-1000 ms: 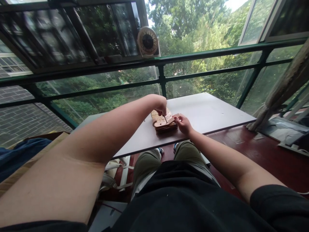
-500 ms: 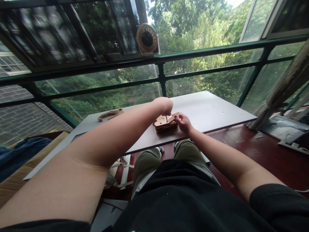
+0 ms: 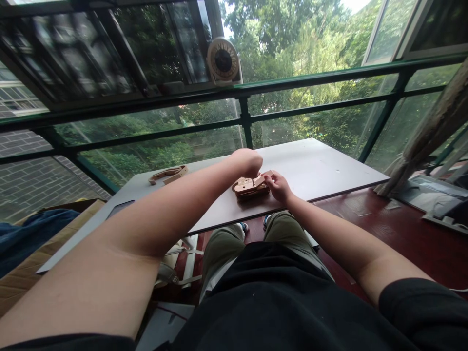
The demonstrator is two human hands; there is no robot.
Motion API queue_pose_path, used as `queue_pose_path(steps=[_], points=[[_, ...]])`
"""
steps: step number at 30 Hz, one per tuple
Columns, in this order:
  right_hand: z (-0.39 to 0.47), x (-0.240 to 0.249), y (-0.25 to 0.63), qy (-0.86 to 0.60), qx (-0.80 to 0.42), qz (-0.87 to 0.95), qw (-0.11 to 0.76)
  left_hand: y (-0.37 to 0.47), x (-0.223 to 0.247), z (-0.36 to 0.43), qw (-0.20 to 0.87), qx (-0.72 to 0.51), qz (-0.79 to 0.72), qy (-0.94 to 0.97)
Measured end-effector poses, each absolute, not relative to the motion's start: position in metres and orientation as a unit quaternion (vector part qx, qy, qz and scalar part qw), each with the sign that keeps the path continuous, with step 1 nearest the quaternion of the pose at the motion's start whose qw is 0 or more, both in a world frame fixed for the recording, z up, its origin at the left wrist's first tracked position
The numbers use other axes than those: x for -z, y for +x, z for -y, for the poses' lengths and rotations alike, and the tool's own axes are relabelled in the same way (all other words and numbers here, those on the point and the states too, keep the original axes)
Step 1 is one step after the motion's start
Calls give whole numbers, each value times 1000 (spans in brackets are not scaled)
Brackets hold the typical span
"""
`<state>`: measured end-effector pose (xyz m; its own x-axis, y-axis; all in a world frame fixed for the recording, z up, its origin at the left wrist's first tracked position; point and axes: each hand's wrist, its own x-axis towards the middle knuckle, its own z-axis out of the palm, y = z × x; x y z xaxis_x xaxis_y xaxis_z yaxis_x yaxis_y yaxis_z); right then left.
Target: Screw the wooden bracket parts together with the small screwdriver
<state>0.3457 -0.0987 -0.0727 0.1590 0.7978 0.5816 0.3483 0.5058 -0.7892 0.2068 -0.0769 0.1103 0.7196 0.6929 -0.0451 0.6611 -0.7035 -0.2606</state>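
Observation:
My left hand (image 3: 249, 163) is closed, its fingers mostly hidden behind the wrist, around the top of a thin dark tool (image 3: 253, 181), perhaps a hex key or screwdriver. The shaft points down to a light wooden piece with dark holes (image 3: 244, 187). That piece lies on a brown wooden block-like assembly (image 3: 253, 196) near the table's front edge. From the right side, my right hand (image 3: 278, 186) pinches the end of a light wooden strip (image 3: 263, 178) on the assembly.
Curved tan wooden parts (image 3: 168, 173) lie at the back left of the white table (image 3: 314, 161). A dark flat object (image 3: 120, 208) sits by the left edge. Beyond stand a green railing (image 3: 314, 73) and a small round fan (image 3: 224, 60). A cardboard box (image 3: 73, 239) with blue cloth is left.
My left hand and forearm have shifted and turned slightly over the tool. The right hand keeps its grip, and the wooden assembly stays in place.

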Motion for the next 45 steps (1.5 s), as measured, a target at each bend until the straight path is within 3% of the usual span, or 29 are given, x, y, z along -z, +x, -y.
queue_pose_path(steps=[3,11,18,21,26,30,36,40,45], points=[[98,75,346,-466,-191,617,605,200,-109,75,177,-89,380,-904],[98,75,345,-464,-184,619,606,196,-103,65,147,-21,392,-908],[97,76,346,-456,-194,622,607,206,-84,73,-81,288,352,-887],[96,76,346,-465,-196,614,607,211,-71,78,-116,416,375,-820],[98,73,346,-472,-179,615,606,225,-54,90,-181,509,383,-749],[97,75,346,-462,-184,618,609,230,-54,86,-286,501,294,-762],[95,77,347,-459,-196,617,609,220,-66,68,-419,366,263,-788],[100,71,346,-463,-189,624,601,220,-63,71,-443,341,238,-794],[101,70,347,-470,-172,626,598,232,-49,79,-428,394,184,-792]])
